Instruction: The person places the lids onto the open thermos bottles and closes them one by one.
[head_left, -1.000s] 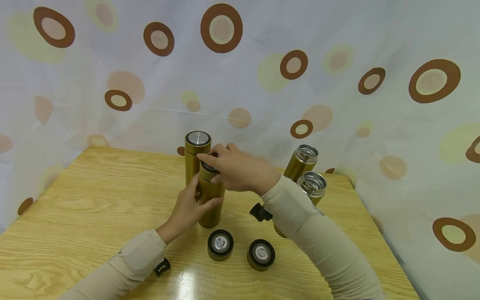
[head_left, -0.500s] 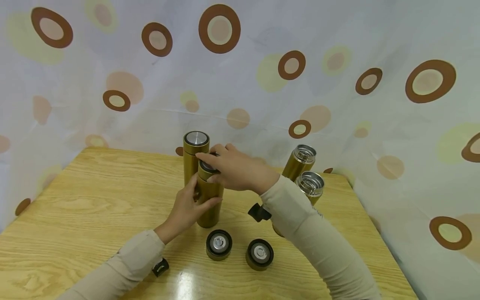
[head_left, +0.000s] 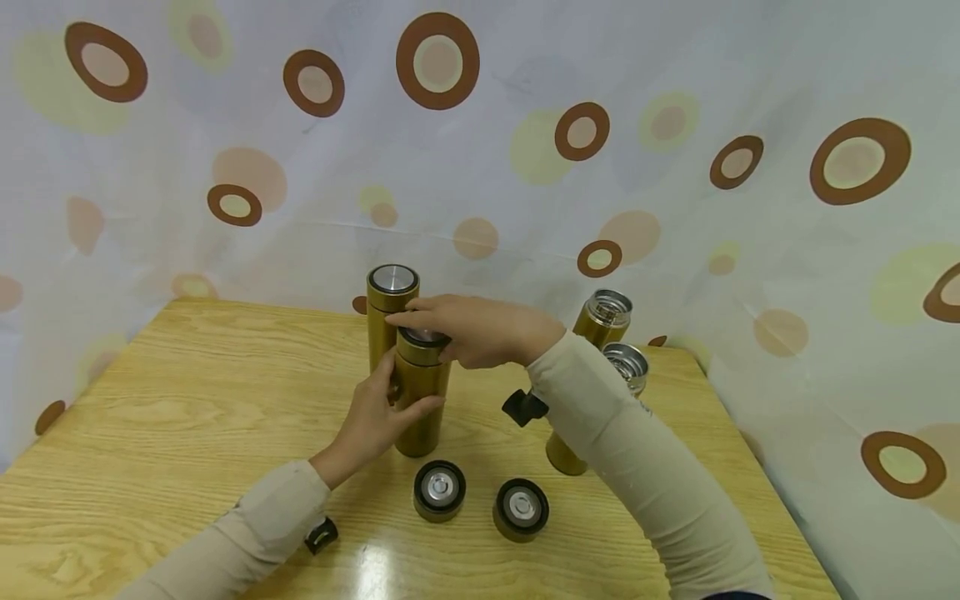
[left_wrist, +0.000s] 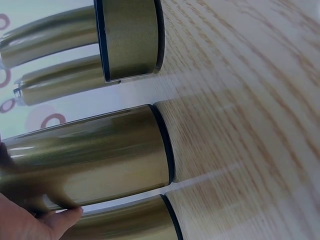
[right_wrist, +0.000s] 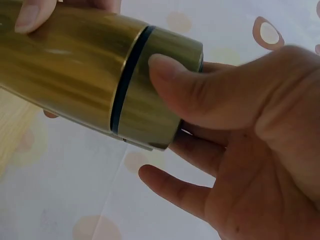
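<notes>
My left hand (head_left: 377, 412) grips the body of a gold thermos (head_left: 420, 404) standing upright on the table. On its top sits a gold lid (head_left: 418, 354), which my right hand (head_left: 491, 329) holds from above. In the right wrist view the thumb (right_wrist: 187, 92) presses the lid's side, with other fingers partly hidden behind it and one finger stretched out apart. A dark ring shows between lid and body. Right behind this thermos stands another gold thermos (head_left: 381, 333) with its lid on. The left wrist view shows the left thumb (left_wrist: 65, 220) against the held body (left_wrist: 90, 160).
Two loose lids (head_left: 439, 487) (head_left: 521, 507) lie with their inner sides up in front of the held thermos. To the right, partly behind the right sleeve (head_left: 622, 442), stand two lidless thermoses (head_left: 592, 329) (head_left: 564, 454). A patterned curtain (head_left: 480, 167) hangs behind the wooden table (head_left: 225, 392).
My right hand has turned and flattened over the lid, and its thumb has shifted rightward, exposing more of the lid's front. The left hand and the thermos stay in place.
</notes>
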